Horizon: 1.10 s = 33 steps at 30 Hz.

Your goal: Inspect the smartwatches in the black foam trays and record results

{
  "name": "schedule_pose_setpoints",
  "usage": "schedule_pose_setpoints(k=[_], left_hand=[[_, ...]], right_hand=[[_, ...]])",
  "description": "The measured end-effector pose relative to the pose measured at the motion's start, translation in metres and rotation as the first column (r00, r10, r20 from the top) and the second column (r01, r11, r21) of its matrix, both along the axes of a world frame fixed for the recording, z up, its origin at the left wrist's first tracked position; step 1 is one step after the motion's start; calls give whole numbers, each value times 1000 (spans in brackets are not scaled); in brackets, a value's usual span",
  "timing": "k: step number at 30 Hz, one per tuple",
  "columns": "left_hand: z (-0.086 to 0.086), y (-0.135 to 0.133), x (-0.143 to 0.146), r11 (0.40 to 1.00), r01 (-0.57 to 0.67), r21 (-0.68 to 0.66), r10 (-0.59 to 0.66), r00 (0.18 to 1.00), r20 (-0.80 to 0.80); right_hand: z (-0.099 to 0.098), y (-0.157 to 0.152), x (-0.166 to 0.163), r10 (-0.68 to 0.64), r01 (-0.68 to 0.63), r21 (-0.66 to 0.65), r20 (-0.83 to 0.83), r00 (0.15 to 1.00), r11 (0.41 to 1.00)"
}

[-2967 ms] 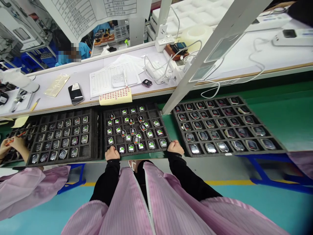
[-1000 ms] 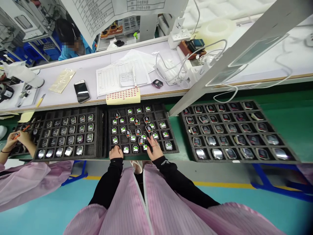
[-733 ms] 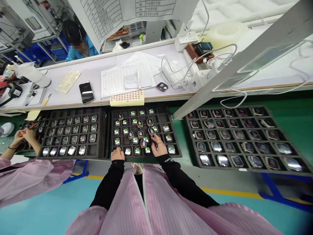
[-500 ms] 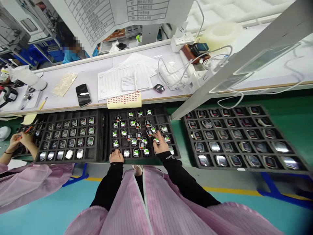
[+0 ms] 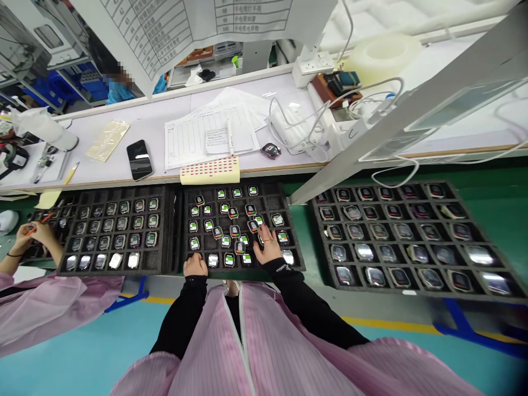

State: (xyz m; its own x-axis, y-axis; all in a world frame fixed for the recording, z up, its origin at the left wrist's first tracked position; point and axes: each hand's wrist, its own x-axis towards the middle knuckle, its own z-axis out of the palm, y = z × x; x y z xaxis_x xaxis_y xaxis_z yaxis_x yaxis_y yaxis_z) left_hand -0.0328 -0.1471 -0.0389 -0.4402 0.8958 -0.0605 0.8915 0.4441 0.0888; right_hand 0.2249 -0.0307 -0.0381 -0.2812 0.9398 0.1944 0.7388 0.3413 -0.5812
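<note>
In front of me lies a black foam tray (image 5: pixel 270 198) of square compartments holding several smartwatches without straps, many with lit green-and-white screens. My left hand (image 5: pixel 195 265) rests at its near left corner, fingers curled over the rim; the compartment under them is hidden. My right hand (image 5: pixel 267 245) reaches over the right part with fingers stretched out and a little apart. Its fingertips are by a watch (image 5: pixel 253 226) lying tilted over a divider, and the hand covers the watch behind it. Some watches, such as one at the centre (image 5: pixel 235 231), lie across the dividers.
More watch trays stand on the left (image 5: pixel 159 247) and right (image 5: pixel 385 236). Behind are a shelf with a phone (image 5: pixel 139 160), papers (image 5: pixel 185 137), a dotted sticker sheet (image 5: pixel 210 170) and cables. A slanted post (image 5: pixel 350 148) rises at right. A co-worker's hands (image 5: pixel 37 234) work at far left.
My right hand has shifted slightly left and toward me over the tray, its fingers now straighter. My left hand stays at the corner. The view has moved a little.
</note>
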Motion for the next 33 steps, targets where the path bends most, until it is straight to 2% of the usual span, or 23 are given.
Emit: schedule_pose_setpoints(k=[4,10,12,16,19,21,24,28,30,33], left_hand=[[1,0,0,1000,3,-10,-3,1000,9],[3,-1,0,1000,13,8,-13,1000,6],[3,-1,1,1000,15,20,-15,1000,1],[2,-2,1,999,17,31,-17,1000,2],[1,-2,0,1000,10,28,-10,1000,6],[1,-3,0,1000,11,24,-12,1000,5],[1,-3,1,1000,8,15,-8,1000,-1],[2,-2,1,1000,5,-6,-5,1000,2],[2,-2,1,1000,6,-9,-5,1000,4],[1,-2,0,1000,5,-4,-5,1000,4]], right_hand=[[5,18,3,-45,44,-40,-20,999,998],[17,50,-5,-36,73,-139,251,967,988],[21,54,-8,-10,57,-153,294,956,987],[20,52,-5,-38,58,-82,228,973,995],[13,49,3,-127,135,-36,175,976,990],[6,48,8,-177,192,-56,210,962,980],[0,47,11,-179,214,-100,279,943,972],[4,48,10,-212,230,-48,242,947,972],[7,50,8,-186,201,-50,211,960,978],[7,55,5,-51,79,-113,232,971,990]])
